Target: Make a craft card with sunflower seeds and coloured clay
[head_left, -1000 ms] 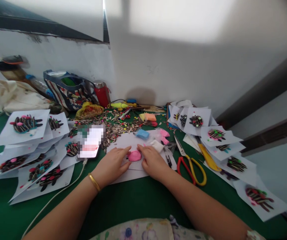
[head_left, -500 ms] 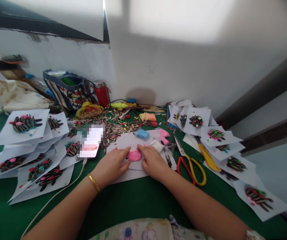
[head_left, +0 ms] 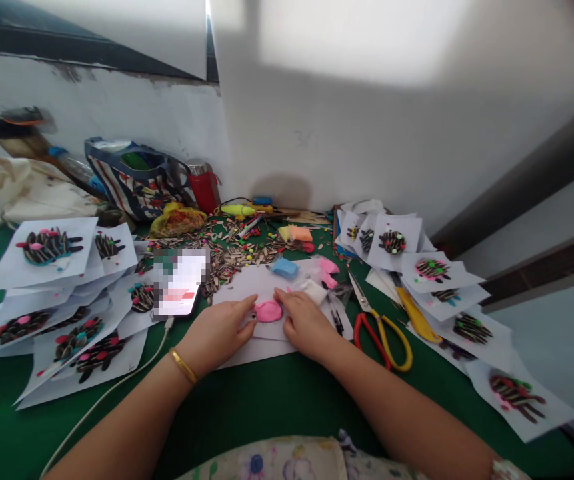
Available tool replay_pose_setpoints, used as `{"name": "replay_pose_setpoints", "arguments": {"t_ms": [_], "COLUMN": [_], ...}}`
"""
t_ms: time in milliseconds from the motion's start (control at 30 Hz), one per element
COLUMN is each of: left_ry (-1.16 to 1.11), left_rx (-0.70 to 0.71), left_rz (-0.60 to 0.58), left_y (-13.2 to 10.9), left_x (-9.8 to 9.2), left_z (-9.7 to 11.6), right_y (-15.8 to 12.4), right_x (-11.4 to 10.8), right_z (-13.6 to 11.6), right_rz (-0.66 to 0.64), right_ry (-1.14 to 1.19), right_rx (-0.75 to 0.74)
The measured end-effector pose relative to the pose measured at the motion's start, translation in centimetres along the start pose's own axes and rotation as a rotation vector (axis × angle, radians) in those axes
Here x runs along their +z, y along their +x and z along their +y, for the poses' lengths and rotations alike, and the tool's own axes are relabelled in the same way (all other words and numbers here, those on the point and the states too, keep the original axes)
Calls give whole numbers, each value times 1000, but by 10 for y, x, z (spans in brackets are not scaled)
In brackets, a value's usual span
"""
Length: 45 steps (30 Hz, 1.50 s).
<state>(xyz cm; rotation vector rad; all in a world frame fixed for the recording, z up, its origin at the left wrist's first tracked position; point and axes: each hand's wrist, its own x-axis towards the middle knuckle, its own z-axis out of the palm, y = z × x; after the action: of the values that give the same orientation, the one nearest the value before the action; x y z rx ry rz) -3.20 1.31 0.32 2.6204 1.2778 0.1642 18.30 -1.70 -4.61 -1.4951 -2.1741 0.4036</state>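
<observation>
A flattened pink clay shape lies on a white sheet of paper in front of me. A small dark dot like an eye shows at its left end. My left hand rests on the paper at that end, thumb and fingers apart on either side of the tip. On the opposite side, my right hand lies on the paper with its index finger stretched by the clay's upper right edge and the thumb lower down. Whether the right fingertips press on the clay, I cannot tell.
Red-and-yellow scissors, a blue clay block and pink clay in a bag sit right of the paper. A phone with a cable stands left. Sunflower seeds are scattered behind; seed-picture sheets line both sides.
My left hand has drawn slightly left and away from the clay, so more of the clay's left end shows. The right hand stays in place.
</observation>
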Motion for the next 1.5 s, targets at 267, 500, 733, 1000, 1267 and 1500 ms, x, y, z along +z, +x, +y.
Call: {"name": "replay_pose_setpoints", "arguments": {"t_ms": [267, 500, 733, 1000, 1267, 1500], "left_ry": [32, 18, 0, -15, -81, -63], "left_rx": [33, 71, 127, 172, 138, 181], "left_rz": [-8, 38, 127, 139, 117, 81], "left_y": [0, -1, 1, 3, 4, 8], "left_x": [1, 1, 1, 8, 9, 19], "left_z": [1, 3, 2, 1, 4, 4], "right_y": [0, -1, -1, 0, -1, -1], "right_x": [1, 1, 1, 2, 1, 2], "right_z": [0, 1, 0, 1, 2, 3], "right_rz": [2, 6, 13, 12, 8, 15], "right_ry": [-9, -4, 2, -6, 2, 16], "right_rx": [-5, -10, -4, -8, -5, -11]}}
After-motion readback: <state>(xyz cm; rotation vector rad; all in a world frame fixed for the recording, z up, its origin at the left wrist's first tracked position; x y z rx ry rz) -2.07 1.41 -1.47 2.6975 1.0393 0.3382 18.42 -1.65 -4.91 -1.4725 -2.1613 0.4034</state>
